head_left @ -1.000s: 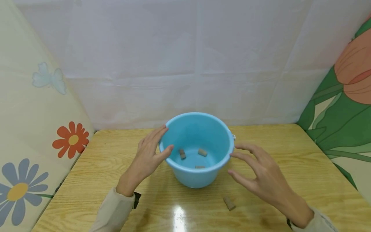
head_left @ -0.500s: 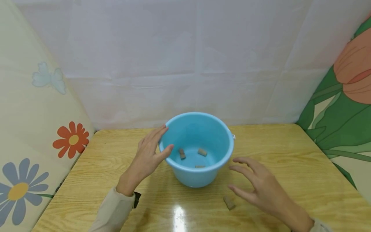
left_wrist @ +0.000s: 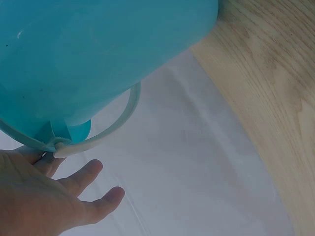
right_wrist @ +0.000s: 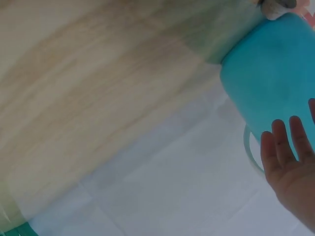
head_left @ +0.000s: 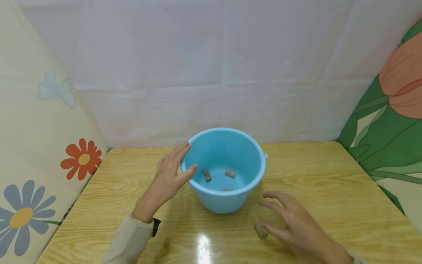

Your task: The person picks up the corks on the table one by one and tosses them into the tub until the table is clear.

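A light blue bucket [head_left: 223,203] stands upright on the wooden table. Inside it lie small brown blocks [head_left: 230,173], one partly hidden by the near rim. My left hand [head_left: 166,174] rests against the bucket's left rim, thumb over the edge and fingers extended. In the left wrist view, its outer fingers spread free below the pale bucket handle [left_wrist: 110,129]. My right hand [head_left: 293,220] hovers right of the bucket, fingers apart and slightly bent, holding nothing. Beside its thumb, another brown block [head_left: 260,231] lies on the table, partly overlapped by the thumb tip.
The wooden table [head_left: 329,176] reaches back to a white cloth backdrop [head_left: 224,73]. Floral panels border it, with a red flower [head_left: 83,158] at left and green leaves [head_left: 389,135] at right.
My right hand has moved away from the bucket's right rim, coming down and nearer, toward the block on the table. My left hand, the bucket and the blocks have stayed in place.
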`<state>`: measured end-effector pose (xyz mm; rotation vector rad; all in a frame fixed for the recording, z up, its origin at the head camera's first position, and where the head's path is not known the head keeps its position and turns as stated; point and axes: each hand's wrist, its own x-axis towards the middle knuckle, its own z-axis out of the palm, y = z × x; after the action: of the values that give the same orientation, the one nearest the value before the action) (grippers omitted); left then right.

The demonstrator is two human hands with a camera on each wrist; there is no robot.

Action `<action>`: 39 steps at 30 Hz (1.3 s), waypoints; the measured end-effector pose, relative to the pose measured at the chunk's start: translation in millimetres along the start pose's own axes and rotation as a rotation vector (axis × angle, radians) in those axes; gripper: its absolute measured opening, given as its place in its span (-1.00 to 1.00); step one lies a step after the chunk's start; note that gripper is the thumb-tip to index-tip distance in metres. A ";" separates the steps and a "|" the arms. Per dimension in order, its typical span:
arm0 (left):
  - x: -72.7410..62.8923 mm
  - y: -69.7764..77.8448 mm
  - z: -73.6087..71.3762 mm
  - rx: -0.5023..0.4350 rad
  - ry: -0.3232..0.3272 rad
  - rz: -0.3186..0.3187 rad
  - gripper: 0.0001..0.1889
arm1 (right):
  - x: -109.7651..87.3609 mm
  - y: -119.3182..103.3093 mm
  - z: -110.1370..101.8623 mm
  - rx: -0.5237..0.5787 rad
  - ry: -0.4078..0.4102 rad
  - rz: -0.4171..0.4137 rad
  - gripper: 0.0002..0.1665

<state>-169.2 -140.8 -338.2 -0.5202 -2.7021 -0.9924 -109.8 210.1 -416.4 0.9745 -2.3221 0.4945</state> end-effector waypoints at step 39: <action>0.2 0.1 0.5 0.001 0.002 -0.001 -0.30 | -18.5 -6.4 12.8 -0.024 -0.411 0.126 -0.45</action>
<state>-169.4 -140.3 -338.4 -0.5178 -2.7015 -0.9917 -99.0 208.8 -437.1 0.9964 -2.7615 0.3376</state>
